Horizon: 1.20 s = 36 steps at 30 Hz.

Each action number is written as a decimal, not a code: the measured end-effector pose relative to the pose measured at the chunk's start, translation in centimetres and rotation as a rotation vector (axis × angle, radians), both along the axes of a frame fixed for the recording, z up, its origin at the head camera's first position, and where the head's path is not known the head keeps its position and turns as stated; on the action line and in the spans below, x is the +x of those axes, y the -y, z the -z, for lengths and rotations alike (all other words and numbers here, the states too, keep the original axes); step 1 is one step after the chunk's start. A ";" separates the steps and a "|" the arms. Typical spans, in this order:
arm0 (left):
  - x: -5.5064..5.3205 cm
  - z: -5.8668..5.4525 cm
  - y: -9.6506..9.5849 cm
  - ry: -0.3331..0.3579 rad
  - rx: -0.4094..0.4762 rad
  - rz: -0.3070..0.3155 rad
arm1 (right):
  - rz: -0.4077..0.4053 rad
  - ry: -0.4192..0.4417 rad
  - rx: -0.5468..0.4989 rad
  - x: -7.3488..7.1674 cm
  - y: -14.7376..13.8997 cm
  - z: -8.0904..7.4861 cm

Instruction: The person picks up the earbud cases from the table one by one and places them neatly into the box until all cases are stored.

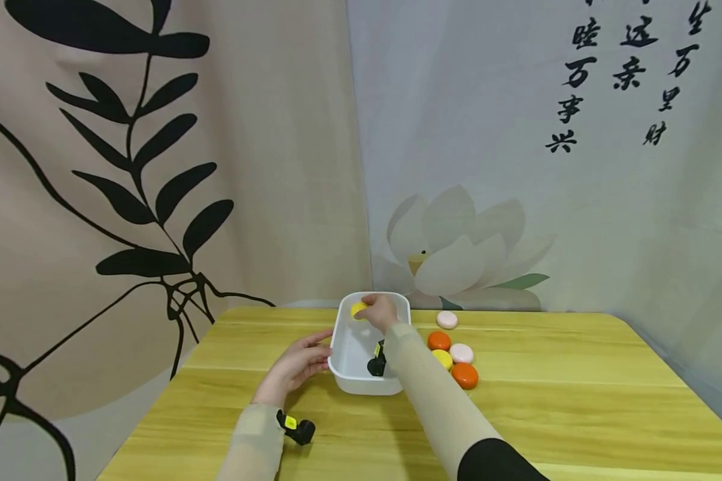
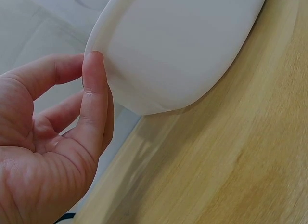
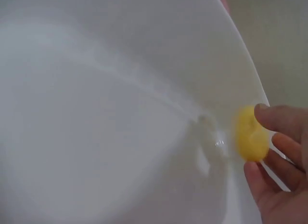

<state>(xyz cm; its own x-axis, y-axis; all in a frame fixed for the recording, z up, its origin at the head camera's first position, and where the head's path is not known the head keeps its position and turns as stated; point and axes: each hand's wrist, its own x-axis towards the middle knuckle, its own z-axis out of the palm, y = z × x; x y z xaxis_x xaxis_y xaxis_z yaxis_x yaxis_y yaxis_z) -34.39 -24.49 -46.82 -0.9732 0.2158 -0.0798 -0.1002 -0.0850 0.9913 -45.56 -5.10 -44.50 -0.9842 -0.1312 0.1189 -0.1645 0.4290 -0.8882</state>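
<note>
A white rectangular container [image 1: 356,385] with rounded corners stands on the wooden table. My left hand [image 1: 299,364] is at its left side; in the left wrist view, the fingers [image 2: 95,91] hold the rim from outside. Over the far left part of the container's inside, my right hand [image 1: 380,312] pinches a smooth yellow disc [image 3: 251,133] between thumb and fingers. In the right wrist view this disc is close beside the inner wall, near the rim. The container's floor [image 3: 86,151] shows as plain white there.
To the right of the container lie two orange discs [image 1: 464,376], two pale pink discs [image 1: 461,353] and another yellow disc [image 1: 442,360], partly behind the right sleeve [image 1: 433,387]. A fabric backdrop [image 1: 289,153] hangs behind the table's far edge. Black wrist cameras [image 1: 301,431] are on both wrists.
</note>
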 end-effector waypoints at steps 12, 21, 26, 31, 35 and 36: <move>-0.3 -0.5 -1.2 -0.003 0.014 0.018 | 0.037 0.073 -0.023 -0.1 -1.3 -0.6; -0.3 -0.3 -1.4 -0.044 0.016 0.043 | -0.005 0.090 0.009 0.0 -2.2 -1.9; -0.2 -0.1 -0.8 -0.065 0.005 0.043 | -0.098 0.047 -0.014 -0.1 -2.7 -3.6; -0.3 -0.1 -0.3 -0.019 -0.020 0.024 | -0.173 -0.005 -0.054 0.0 -4.0 -5.4; -0.1 -0.2 -0.2 -0.006 -0.028 0.005 | -0.197 -0.021 -0.029 0.2 -6.0 -6.5; 0.0 -0.2 -0.2 -0.005 -0.028 0.001 | -0.211 -0.034 -0.028 0.2 -6.5 -6.7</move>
